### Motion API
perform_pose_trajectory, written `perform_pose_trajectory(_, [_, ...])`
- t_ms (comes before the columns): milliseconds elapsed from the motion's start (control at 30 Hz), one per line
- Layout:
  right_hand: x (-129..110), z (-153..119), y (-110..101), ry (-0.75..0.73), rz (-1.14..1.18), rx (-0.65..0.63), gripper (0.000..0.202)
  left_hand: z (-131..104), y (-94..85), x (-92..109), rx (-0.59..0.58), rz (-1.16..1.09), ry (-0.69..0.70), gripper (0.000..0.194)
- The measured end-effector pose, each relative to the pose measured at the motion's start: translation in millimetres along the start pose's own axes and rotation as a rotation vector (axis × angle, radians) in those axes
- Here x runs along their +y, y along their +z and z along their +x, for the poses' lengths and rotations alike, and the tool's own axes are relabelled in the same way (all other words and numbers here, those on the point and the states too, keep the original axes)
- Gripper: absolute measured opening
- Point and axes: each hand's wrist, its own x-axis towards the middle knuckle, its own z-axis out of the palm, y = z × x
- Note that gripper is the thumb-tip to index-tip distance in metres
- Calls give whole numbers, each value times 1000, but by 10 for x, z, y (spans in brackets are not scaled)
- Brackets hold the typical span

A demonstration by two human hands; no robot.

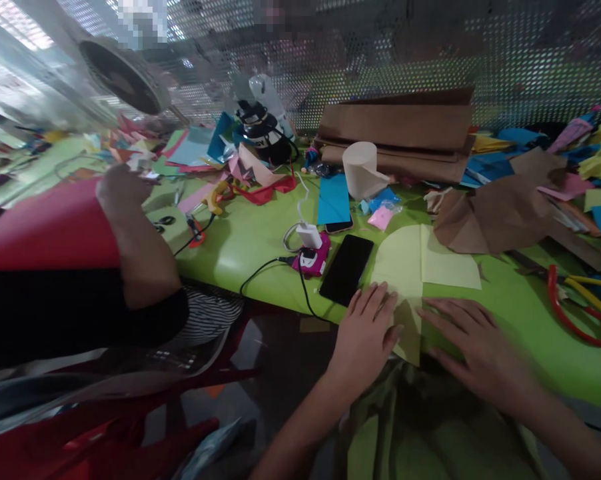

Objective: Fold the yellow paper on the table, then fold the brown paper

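Pale yellow paper [405, 267] lies on the green table near its front edge, with a crease or edge down its middle and a rounded left side. My left hand [368, 333] rests on the lower left part of this paper, fingers stretched out. Over its lower right side is my right hand [468, 330], fingers spread and holding nothing; whether its fingertips press on the paper is hard to tell. A black phone [347, 269] lies just left of the paper, close to my left fingertips.
Left of the phone sit a magenta power adapter [313, 257] and cables. Brown paper [490, 213] and red-yellow scissors [580, 303] are at right. Behind stand a cream roll [361, 170] and folded brown paper [395, 127]. Another person's arm [140, 240] is at left.
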Motion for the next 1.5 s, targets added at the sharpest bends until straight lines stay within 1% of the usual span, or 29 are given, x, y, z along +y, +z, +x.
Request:
perform_pose_trajectory(200, [245, 50, -45, 61, -93, 14, 61, 30, -12, 17, -33, -11, 28, 50])
perform_pose_trajectory(333, [374, 45, 3, 88, -154, 6, 68, 55, -24, 41, -89, -24, 10, 51])
perform_pose_trajectory(433, [421, 27, 41, 81, -176, 10, 71, 63, -27, 53, -113, -23, -5, 52])
perform_pose_trajectory(733, [421, -6, 55, 84, -191, 19, 71, 64, 3, 64, -100, -44, -16, 52])
perform_pose_trajectory(1033, [422, -27, 46, 93, -218, 6, 58, 54, 33, 80, -116, -24, -15, 55])
perform_pose_trajectory(1500, [374, -21, 6, 114, -193, 1, 64, 67, -12, 116, -121, -51, -27, 54])
